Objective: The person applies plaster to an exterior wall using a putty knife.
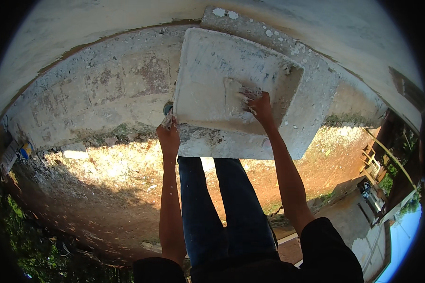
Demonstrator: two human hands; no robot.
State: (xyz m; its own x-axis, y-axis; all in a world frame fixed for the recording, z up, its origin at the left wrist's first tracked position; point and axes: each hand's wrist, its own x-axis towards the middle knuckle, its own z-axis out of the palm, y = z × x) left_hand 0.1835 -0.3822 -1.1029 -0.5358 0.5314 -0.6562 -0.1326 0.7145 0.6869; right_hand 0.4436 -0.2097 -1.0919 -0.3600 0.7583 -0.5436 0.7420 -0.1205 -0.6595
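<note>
A large square pale tray (205, 66), coated in whitish residue, rests on a grey concrete slab (316, 108). My right hand (257, 103), smeared white, is inside the tray, its fingers curled at a pale, roughly rectangular patch or piece; what they hold is unclear. At the tray’s near left corner, my left hand (169, 132) has its fingers drawn together round something whitish that I cannot make out. Just beyond it, a small dark round object (167, 107) is partly hidden.
A pale wall (104, 23) curves along the top, above a paved ledge (104, 89). Below lie sunlit dirt ground (108, 193) and my legs in jeans. Blue and yellow items (26, 151) sit at left; wooden frames (370, 165), a pole and plants stand at right.
</note>
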